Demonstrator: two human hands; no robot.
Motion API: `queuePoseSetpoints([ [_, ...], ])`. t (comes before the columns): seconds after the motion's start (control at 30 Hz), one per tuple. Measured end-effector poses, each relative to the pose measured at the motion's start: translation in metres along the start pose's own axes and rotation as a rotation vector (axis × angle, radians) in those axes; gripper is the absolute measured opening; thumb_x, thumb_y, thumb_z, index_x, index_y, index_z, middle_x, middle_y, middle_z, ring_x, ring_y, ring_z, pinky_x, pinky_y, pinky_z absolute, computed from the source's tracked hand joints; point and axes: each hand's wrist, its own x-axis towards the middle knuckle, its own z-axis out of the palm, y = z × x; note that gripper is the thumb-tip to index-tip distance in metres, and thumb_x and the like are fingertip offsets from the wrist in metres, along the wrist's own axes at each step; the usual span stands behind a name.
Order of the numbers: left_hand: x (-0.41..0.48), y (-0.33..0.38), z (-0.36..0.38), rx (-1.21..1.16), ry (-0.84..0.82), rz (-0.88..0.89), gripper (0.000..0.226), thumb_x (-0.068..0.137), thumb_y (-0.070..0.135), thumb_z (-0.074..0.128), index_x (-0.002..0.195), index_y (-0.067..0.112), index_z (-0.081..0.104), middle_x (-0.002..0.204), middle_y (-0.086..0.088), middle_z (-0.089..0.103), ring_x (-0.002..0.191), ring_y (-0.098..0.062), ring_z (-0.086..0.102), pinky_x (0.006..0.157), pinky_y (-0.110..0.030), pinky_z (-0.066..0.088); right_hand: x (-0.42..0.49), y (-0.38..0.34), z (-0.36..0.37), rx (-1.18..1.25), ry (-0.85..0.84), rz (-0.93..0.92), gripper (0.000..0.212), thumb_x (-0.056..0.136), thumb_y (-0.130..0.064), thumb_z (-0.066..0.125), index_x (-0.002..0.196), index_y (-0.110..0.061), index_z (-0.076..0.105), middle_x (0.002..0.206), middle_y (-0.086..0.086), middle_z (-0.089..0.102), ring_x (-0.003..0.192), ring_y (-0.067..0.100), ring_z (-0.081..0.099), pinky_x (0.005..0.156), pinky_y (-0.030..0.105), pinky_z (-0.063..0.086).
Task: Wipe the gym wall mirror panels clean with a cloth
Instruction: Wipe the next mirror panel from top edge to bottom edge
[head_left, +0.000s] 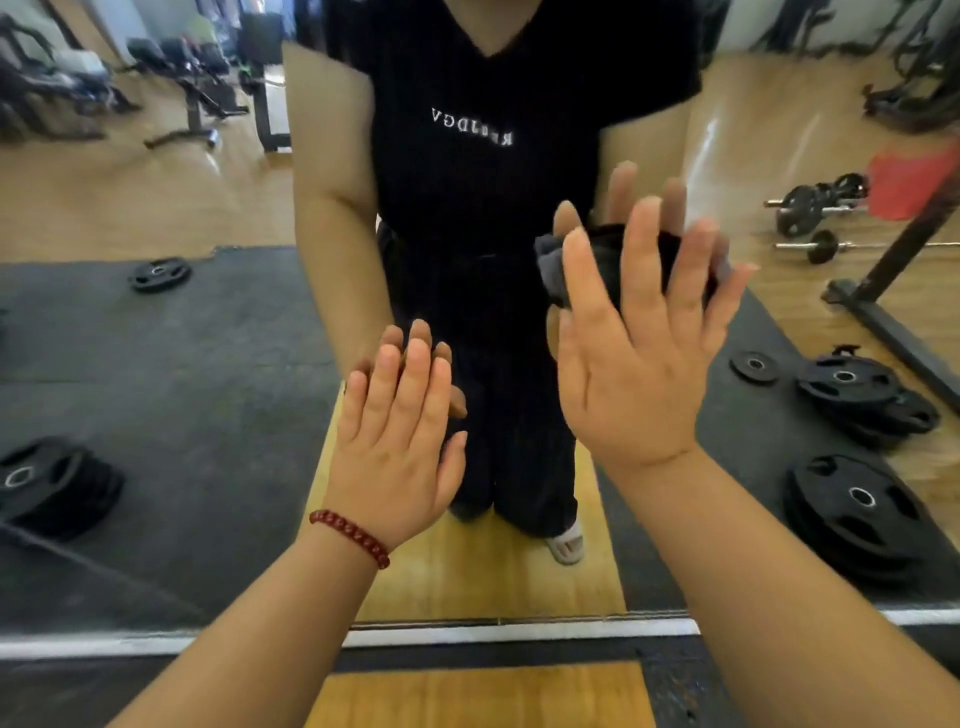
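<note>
Mirror (208, 338), big glass wall panel, fills view. Right hand (639, 353) flat on mirror, fingers straight and spread, pressing dark grey cloth (553, 262) against glass. Cloth bunched under fingers, up and right of left hand. Left hand (400, 441) flat on mirror, fingers straight, holding nothing. Red bead bracelet (350, 535) on left wrist.

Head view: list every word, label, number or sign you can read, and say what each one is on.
"VGDLDGV", roughly, as it reads mirrored: white lettering on the chest of the black T-shirt reflected in the mirror.
A second, lower row of white lettering: mirrored and too blurred to read.
Weight plates: no markings legible.
</note>
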Motion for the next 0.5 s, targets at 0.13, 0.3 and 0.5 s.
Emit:
queuePoseSetpoints([
  [0.13,-0.008,0.011,0.004,-0.056,-0.004,-0.050,0.083,0.095,0.036,0.040,0.156,0.008,-0.009,0.162,-0.008,-0.022,0.150,-0.026,-0.017,0.123,-0.043,-0.008,-0.057,0.002,0.011,-0.053,-0.076,-0.226,0.062,0.101,-0.028,0.047,0.157,-0.029,0.020,0.166,-0.002,-0.001,0.152,0.021,-0.007,0.121,0.048,-0.006],
  [0.3,-0.017,0.014,0.003,-0.082,-0.040,-0.051,0.082,0.095,0.037,0.038,0.155,0.009,-0.010,0.162,-0.007,-0.024,0.150,-0.024,-0.018,0.122,-0.041,-0.009,-0.159,0.008,0.001,-0.136,-0.442,-0.483,0.056,0.104,-0.019,0.022,0.158,-0.030,0.012,0.166,-0.005,-0.006,0.153,0.019,-0.006,0.122,0.046,-0.007],
  [0.5,-0.026,0.009,0.009,-0.097,-0.032,-0.009,0.078,0.098,0.035,0.037,0.156,0.008,-0.008,0.162,-0.007,-0.023,0.150,-0.025,-0.018,0.123,-0.043,-0.008,-0.058,-0.010,0.013,-0.042,-0.046,-0.098,0.066,0.101,-0.024,0.050,0.158,-0.026,0.015,0.165,-0.001,-0.009,0.151,0.021,-0.011,0.121,0.049,-0.008],
])
